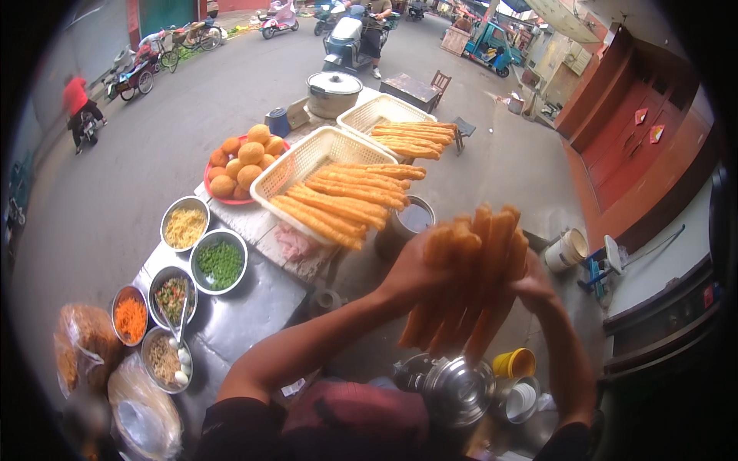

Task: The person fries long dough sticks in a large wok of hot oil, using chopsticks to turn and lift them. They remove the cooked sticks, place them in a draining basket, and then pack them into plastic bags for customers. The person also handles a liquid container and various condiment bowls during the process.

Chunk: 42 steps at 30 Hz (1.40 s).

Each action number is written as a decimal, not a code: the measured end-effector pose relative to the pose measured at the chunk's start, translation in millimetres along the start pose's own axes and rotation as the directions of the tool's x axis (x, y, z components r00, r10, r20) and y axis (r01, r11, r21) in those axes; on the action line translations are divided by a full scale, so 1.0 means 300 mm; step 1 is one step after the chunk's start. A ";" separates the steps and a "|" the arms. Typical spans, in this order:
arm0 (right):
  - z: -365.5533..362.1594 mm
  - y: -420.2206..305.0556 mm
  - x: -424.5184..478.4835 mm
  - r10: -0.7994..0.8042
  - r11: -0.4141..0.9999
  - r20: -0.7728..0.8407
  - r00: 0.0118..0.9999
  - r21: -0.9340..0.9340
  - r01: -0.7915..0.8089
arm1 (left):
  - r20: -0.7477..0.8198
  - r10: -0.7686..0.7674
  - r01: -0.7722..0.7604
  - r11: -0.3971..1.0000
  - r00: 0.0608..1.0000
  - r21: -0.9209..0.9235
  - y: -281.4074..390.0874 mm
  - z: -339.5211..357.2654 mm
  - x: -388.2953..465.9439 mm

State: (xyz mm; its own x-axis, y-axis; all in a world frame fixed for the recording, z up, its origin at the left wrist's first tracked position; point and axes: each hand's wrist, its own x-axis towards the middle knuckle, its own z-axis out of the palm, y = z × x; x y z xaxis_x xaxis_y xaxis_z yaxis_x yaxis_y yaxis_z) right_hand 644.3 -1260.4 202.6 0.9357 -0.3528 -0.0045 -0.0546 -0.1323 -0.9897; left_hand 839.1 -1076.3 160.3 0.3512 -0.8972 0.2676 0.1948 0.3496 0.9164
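My left hand (412, 268) and my right hand (533, 279) hold a bundle of fried dough sticks (475, 276) between them, raised in front of me. The bundle is slightly blurred, and some fingers are hidden by it. Beyond my hands, more fried dough sticks (346, 199) lie across a cream plastic basket (268, 193), their ends over its rim. A second cream basket (351, 118) behind it holds further dough sticks (412, 138). Round fried balls (251, 153) are piled on a red plate (209, 187) to the left.
Metal bowls of chopped greens (219, 265), shredded carrot (130, 320) and other fillings stand on the metal-topped table (248, 317). A lidded pot (334, 95) is at the far end. Below me are a shiny metal lid (461, 392) and a yellow bucket (515, 364). A person rides a scooter (346, 43) ahead.
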 end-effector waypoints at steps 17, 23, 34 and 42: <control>-0.146 -0.089 1.530 0.041 0.997 0.637 0.770 0.020 -0.069 | -0.549 -0.225 -0.051 0.895 0.805 -0.443 0.186 -0.637 0.702; -0.073 -0.052 1.839 -0.214 0.890 0.871 0.442 -0.013 0.456 | -0.781 -0.245 -0.121 0.918 0.574 -0.377 0.196 -0.759 0.747; 0.050 0.233 2.154 0.548 0.834 0.654 0.522 -0.478 -0.277 | -0.673 -0.549 -0.179 0.694 0.495 -0.698 -0.187 -1.047 0.841; 0.122 0.556 2.346 0.726 0.644 0.542 0.424 -0.753 -0.140 | -0.676 -0.686 -0.025 0.696 0.269 -0.717 -0.441 -1.191 0.849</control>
State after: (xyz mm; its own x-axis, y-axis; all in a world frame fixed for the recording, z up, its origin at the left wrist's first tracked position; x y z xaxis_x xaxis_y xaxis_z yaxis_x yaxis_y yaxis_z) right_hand 1306.4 -1496.8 29.0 0.5459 0.2563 -0.7976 -0.4282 -0.7330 -0.5286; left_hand 1230.0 -1254.7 1.1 0.5797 -0.2990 -0.7580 0.7836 0.4597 0.4180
